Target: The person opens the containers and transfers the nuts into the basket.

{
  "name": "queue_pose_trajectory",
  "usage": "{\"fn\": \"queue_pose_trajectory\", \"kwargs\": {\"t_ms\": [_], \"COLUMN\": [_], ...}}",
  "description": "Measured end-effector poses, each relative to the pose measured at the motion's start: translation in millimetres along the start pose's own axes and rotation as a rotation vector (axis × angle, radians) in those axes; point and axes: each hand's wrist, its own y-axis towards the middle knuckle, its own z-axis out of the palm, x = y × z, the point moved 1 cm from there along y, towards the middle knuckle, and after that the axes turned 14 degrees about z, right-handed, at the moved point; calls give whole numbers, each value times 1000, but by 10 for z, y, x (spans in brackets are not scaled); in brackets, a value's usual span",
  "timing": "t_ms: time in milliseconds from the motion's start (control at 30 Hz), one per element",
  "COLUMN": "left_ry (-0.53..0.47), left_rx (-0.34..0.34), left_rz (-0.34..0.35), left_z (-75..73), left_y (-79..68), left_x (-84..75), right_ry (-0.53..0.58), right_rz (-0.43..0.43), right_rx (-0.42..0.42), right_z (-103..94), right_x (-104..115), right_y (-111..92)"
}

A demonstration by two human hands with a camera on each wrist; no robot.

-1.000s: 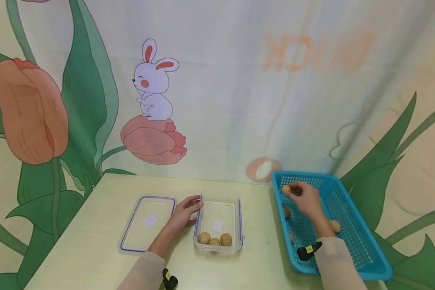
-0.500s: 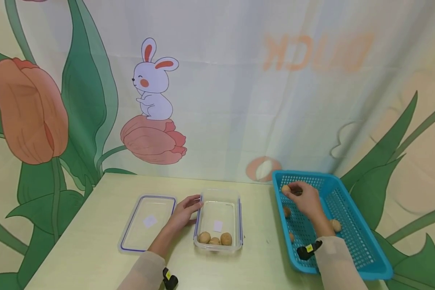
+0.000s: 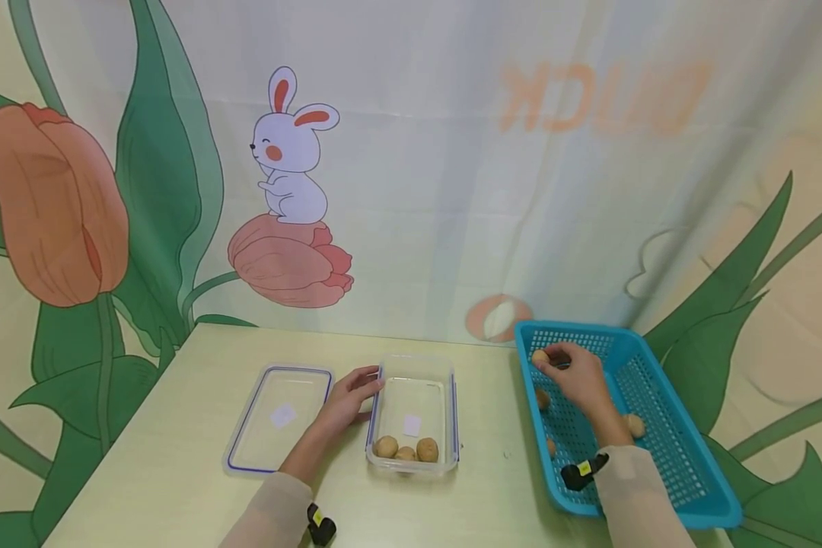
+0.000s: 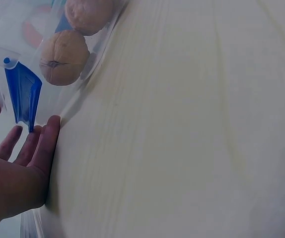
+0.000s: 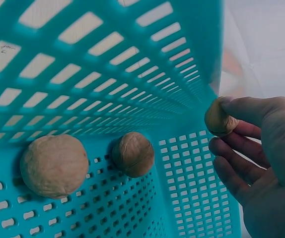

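My right hand [image 3: 578,378] pinches a walnut [image 5: 218,119] between thumb and fingers, inside the far left corner of the blue plastic basket [image 3: 685,426]. Below it in the right wrist view, a large walnut [image 5: 55,166] and a darker walnut [image 5: 133,154] lie on the basket floor. My left hand [image 3: 345,399] touches the left side of a clear lidless container [image 3: 413,468] with nearly straight fingers, beside a blue latch [image 4: 22,94] in the left wrist view. Three walnuts sit along the container's near end, one of them a round walnut [image 3: 428,450] at the right.
A clear lid with a blue seal [image 3: 250,415] lies flat on the pale table [image 3: 500,487], left of the container, partly behind the left forearm. Another walnut [image 3: 633,425] rests in the basket right of my wrist. A printed curtain [image 3: 411,190] hangs behind the table.
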Motion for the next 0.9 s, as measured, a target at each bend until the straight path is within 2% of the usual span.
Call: {"fn": "queue_pose_trajectory", "kwargs": {"t_ms": [333, 533, 667, 900], "left_ry": [-5, -5, -3, 5], "left_rx": [0, -3, -5, -5], "left_rz": [-2, -5, -12, -12], "left_z": [4, 10, 6, 1], "left_y": [8, 15, 4, -7], "left_x": [-27, -35, -22, -9], "right_ry": [5, 14, 16, 38], "right_rz": [3, -45, -94, -247], "right_rx": [-14, -52, -59, -65], "right_z": [7, -38, -97, -121], "right_x": [-39, 52, 255, 864], "right_y": [5, -15, -104, -313]}}
